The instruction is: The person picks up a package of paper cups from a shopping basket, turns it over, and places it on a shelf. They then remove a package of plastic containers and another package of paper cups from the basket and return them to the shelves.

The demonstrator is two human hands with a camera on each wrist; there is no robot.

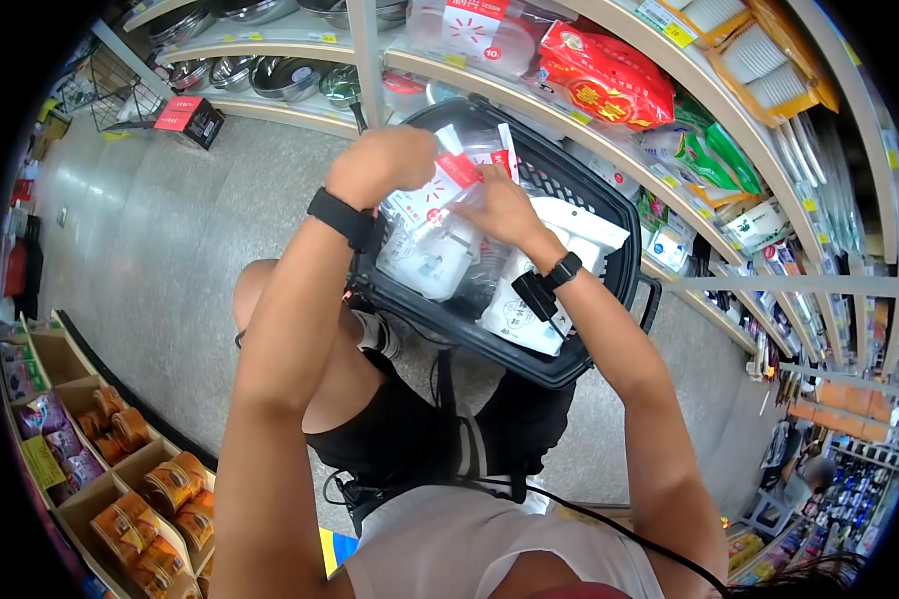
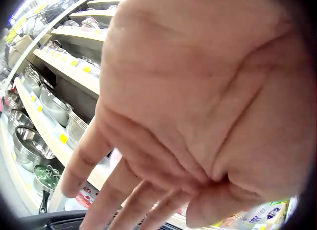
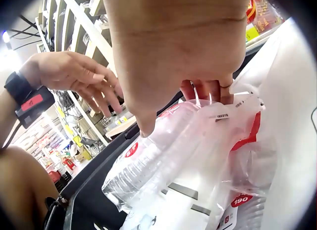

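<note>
A dark basket [image 1: 529, 369] holds clear plastic packs of cups with red-and-white labels and white printed packs. My right hand [image 1: 509, 212] is at the top of a clear cup pack [image 1: 440, 190]. In the right wrist view, the fingers of my right hand [image 3: 181, 52] curl at the top of the clear pack [image 3: 153, 151], thumb on the near side. Above the basket's left side is my left hand [image 1: 388, 162]; in the left wrist view the left hand [image 2: 198, 101] has its fingers loosely extended, holding nothing. A white pack [image 1: 529, 309] lies at the basket's right.
Shelves [image 1: 559, 115] with packaged goods run behind and right of the basket; metal bowls [image 1: 285, 78] sit on shelves at the upper left. A red-and-black box [image 1: 190, 120] stands on the floor. Bins of orange-wrapped packs [image 1: 175, 479] are at the lower left. My knee is beside the basket.
</note>
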